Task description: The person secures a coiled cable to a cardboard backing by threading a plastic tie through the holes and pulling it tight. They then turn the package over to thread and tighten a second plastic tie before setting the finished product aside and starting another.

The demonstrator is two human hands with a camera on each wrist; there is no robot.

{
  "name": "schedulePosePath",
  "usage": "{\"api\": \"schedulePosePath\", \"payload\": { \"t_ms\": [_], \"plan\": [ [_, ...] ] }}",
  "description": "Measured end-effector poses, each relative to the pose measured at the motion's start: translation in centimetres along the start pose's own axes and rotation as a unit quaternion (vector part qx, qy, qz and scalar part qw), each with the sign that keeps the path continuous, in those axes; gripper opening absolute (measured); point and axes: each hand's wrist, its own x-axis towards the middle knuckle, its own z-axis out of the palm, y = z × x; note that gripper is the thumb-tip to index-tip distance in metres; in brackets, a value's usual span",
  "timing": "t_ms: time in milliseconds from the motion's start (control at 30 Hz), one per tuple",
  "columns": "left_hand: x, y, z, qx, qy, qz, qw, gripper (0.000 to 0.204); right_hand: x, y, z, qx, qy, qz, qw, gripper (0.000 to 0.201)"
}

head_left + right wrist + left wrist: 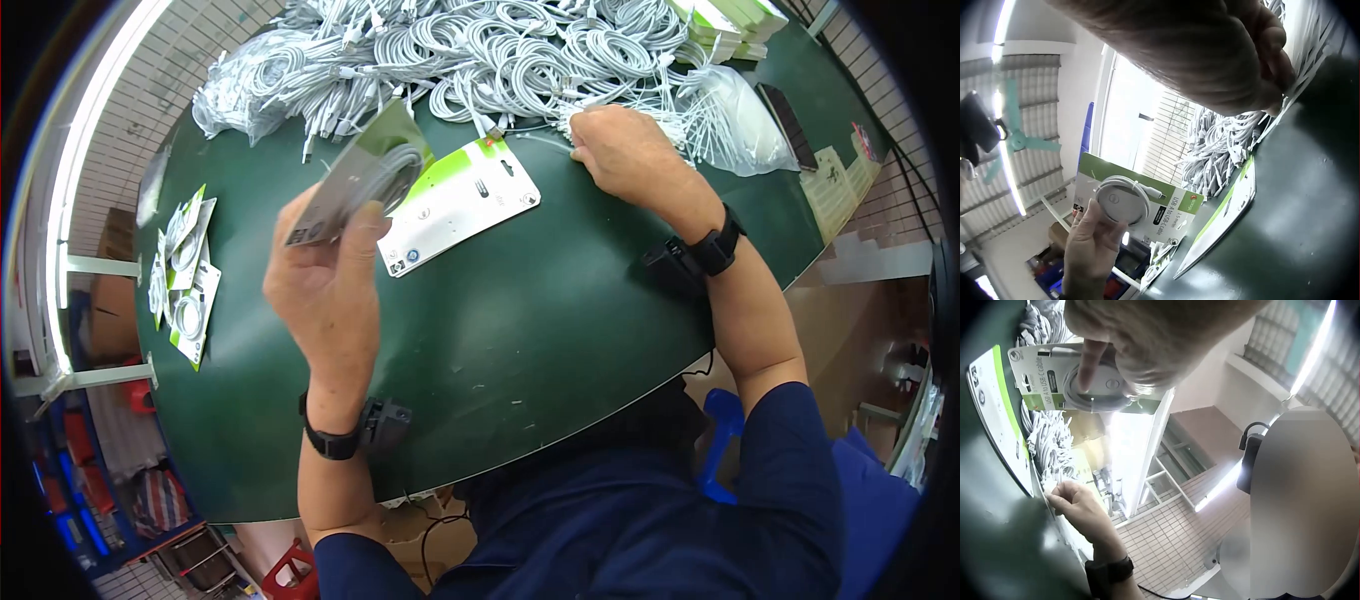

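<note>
A green and white card with a coiled white cable [1124, 199] is held upright in the left hand [335, 265], the thumb pressed on the coil in the right wrist view. Flat on the table beside it lies another card [460, 208], with no coil on its visible face. The right hand [632, 158] pinches a thin white strip [545, 137] at the edge of a bundle of white ties [700, 125], partly inside a clear bag. Part of that bundle is hidden behind the right hand.
A large heap of coiled white cables [520, 60] covers the table's far side. Several cards with coils [188, 280] lie at the left. Stacked green and white cards [735, 25] stand at the back right, near a dark phone [787, 125] and papers [840, 190].
</note>
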Motion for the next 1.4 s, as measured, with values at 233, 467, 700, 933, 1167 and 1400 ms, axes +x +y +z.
{"api": "schedulePosePath", "payload": {
  "t_ms": [233, 467, 700, 933, 1167, 1400],
  "plan": [
    [-0.1, -1.5, 0.3, 0.068, -0.04, 0.051, 0.996, 0.027, 0.1, 0.3, 0.6, 0.039, 0.054, 0.001, 0.998, 0.015],
    [0.2, -1.6, 0.2, 0.162, -0.048, 0.134, 0.976, 0.024, 0.4, 1.3, 0.5, 0.101, 0.139, -0.054, 0.984, 0.012],
    [0.2, -1.6, 0.3, 0.177, -0.041, 0.166, 0.969, 0.027, 0.7, 0.5, -1.0, 0.194, 0.241, -0.037, 0.95, 0.012],
    [0.2, -1.8, 0.1, 0.146, -0.061, 0.176, 0.971, 0.028, 1.2, 0.2, -1.1, 0.383, 0.3, 0.05, 0.872, 0.013],
    [0.3, -2.0, 0.0, 0.14, -0.083, 0.2, 0.966, 0.029, 1.4, 1.1, -1.3, 0.586, 0.237, 0.092, 0.769, 0.015],
    [0.3, -2.3, 0.1, 0.207, -0.094, 0.229, 0.946, 0.032, 1.2, -1.0, -1.1, 0.638, 0.154, 0.086, 0.75, 0.031]
  ]
}}
